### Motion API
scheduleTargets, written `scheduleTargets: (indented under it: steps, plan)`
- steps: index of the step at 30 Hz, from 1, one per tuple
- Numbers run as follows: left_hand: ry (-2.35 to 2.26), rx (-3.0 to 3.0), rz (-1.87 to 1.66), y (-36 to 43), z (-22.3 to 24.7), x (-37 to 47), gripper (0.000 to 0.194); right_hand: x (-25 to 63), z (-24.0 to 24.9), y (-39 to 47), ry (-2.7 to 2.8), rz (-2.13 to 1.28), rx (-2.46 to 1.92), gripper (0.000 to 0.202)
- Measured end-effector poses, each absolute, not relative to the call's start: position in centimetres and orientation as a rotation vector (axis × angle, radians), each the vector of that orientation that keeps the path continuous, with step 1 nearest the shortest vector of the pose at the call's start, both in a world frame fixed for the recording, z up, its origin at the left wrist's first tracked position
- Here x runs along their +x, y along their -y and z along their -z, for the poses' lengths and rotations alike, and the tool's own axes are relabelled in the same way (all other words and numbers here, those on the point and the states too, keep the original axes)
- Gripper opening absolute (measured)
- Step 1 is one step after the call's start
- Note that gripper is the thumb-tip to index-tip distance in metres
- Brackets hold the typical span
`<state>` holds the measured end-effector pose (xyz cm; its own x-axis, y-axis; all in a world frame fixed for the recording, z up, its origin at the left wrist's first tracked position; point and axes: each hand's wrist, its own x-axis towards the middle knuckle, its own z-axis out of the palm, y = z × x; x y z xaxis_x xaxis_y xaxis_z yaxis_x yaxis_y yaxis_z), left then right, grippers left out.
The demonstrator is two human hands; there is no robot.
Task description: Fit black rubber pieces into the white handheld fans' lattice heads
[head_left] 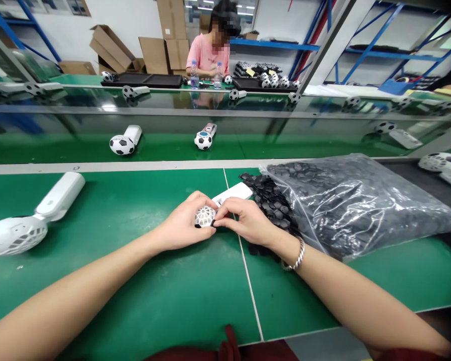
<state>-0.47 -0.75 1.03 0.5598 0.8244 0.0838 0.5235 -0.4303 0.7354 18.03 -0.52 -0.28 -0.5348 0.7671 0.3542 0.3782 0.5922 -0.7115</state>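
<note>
My left hand [188,223] is wrapped round a white football-shaped housing [205,216] with a lattice of openings, low over the green table. From it a white handle [237,192] slants away to the upper right, partly behind my right hand [244,220]. Thumb and forefinger of my right hand pinch a small black piece [212,223] against the ball's right side; most of it is hidden by the fingertips. Just beyond that hand lies a heap of small black plastic pieces [274,203], spilling from a clear plastic bag [353,205].
Another white ball-and-handle unit [18,235] lies at left. Behind a pale rail, a conveyor [165,143] carries several football units [204,140]. A dark tray [421,175] stands at right. Across the line a person in a pink shirt [206,52] sits behind bottles and trays.
</note>
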Motion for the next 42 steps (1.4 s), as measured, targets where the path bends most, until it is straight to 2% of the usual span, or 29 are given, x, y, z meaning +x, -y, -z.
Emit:
scheduleTargets:
  steps: [9, 14, 19, 24, 32, 37, 42]
  plan:
    - [-1.091, 2.112, -0.666, 0.9, -0.7, -0.1, 0.026, 17.8, 0.7, 0.2, 2.111, -0.686, -1.095, 0.021]
    - [-1.034, 1.312, -0.788, -0.9, -1.7, -1.3, 0.023, 19.6, -0.9, -0.6, 2.126, -0.587, -1.092, 0.034]
    - [-0.836, 0.776, -0.667, -2.4, -2.9, -3.2, 0.029, 21.4, -2.1, -0.4, 2.135, -1.005, -1.128, 0.045]
    - [-0.773, 0.716, -0.583, -2.6, -3.3, -3.9, 0.032, 21.7, -2.3, -0.1, 2.203, -1.258, -1.035, 0.040]
    - [-0.770, 0.698, -0.546, -2.5, -3.9, -3.9, 0.032, 20.6, -2.3, 0.9, 2.117, -1.185, -1.174, 0.031]
    - [-0.679, 0.673, -0.523, -2.3, -3.6, -3.8, 0.030, 20.2, -2.3, 1.1, 1.968, -1.338, -1.171, 0.029]
    - [-0.709, 0.726, -0.545, -2.8, -3.9, -4.2, 0.043, 20.1, -1.9, 1.1, 1.736, -1.520, -1.112, 0.028]
